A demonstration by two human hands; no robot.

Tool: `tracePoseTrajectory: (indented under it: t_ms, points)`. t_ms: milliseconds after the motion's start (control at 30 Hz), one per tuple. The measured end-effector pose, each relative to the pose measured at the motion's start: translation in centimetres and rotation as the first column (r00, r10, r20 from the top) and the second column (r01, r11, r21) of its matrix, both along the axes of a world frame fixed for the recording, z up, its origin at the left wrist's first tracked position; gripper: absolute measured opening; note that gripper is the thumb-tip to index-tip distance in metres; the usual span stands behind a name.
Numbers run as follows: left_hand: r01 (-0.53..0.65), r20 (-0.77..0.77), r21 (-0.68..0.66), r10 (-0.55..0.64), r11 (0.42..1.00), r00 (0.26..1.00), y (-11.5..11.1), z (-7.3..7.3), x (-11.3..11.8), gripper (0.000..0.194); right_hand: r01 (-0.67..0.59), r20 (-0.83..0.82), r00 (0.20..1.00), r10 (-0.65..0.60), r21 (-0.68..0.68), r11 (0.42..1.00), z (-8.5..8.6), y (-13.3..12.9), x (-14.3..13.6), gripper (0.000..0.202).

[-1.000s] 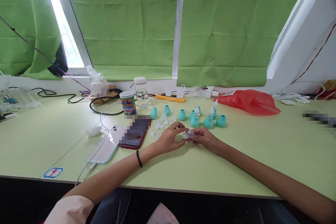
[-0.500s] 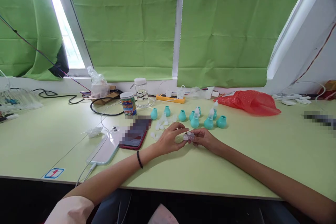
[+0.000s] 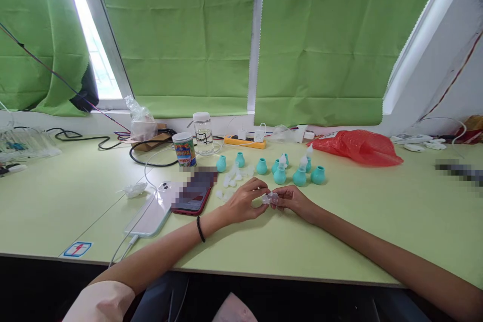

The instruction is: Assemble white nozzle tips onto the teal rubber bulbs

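Observation:
Between my two hands is a small clear plastic piece (image 3: 270,198), held just above the table. The fingers of my left hand (image 3: 245,202) pinch its left end. My right hand (image 3: 296,201) grips the right end between thumb and fingertips. Its exact shape is partly covered by the fingers. Beyond the hands stand several turquoise rubber bulbs (image 3: 318,175), some with a clear nozzle (image 3: 303,163) set in the top. Behind my left hand lie loose whitish translucent pieces (image 3: 232,177) in a scattered pile.
Left of my hands lie a dark-screened phone (image 3: 196,191) in a red case and a pale phone (image 3: 153,211) with a white cable. A printed can (image 3: 184,150), a clear jar (image 3: 203,133), an orange power strip (image 3: 245,142) and a red plastic bag (image 3: 358,147) stand or lie farther back.
My left fingers have closed in on the clear piece, and its angle between the hands has shifted slightly. Both arms stay almost where they were.

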State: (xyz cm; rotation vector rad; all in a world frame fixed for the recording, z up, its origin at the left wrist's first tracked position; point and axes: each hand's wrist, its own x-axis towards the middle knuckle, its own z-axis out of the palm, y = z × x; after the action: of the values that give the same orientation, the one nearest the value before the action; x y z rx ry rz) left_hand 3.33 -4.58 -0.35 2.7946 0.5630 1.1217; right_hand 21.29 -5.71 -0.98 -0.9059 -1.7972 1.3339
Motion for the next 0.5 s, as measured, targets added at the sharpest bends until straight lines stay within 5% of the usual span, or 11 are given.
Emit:
tracePoseTrajectory:
  t_ms: [133, 300, 500]
  points:
    - [-0.019, -0.009, 0.007, 0.019, 1.000, 1.000, -0.1, 0.0, 0.0, 0.025, 0.036, -0.015, 0.999, -0.036, 0.030, 0.999, -0.3, 0.2, 0.0, 0.027]
    - [-0.070, -0.054, 0.016, 0.071, 0.997, 0.996, 0.8, 1.7, -1.3, 0.053, 0.173, -0.089, 0.982, -0.164, 0.104, 0.979, -0.5, 0.2, 0.0, 0.030]
    - [-0.455, -0.054, 0.038, 0.457, 0.889, 0.888, 4.5, 1.8, -3.4, 0.038, 0.234, -0.005, 0.971, -0.238, 0.212, 0.949, -0.7, -0.2, -0.1, 0.027]
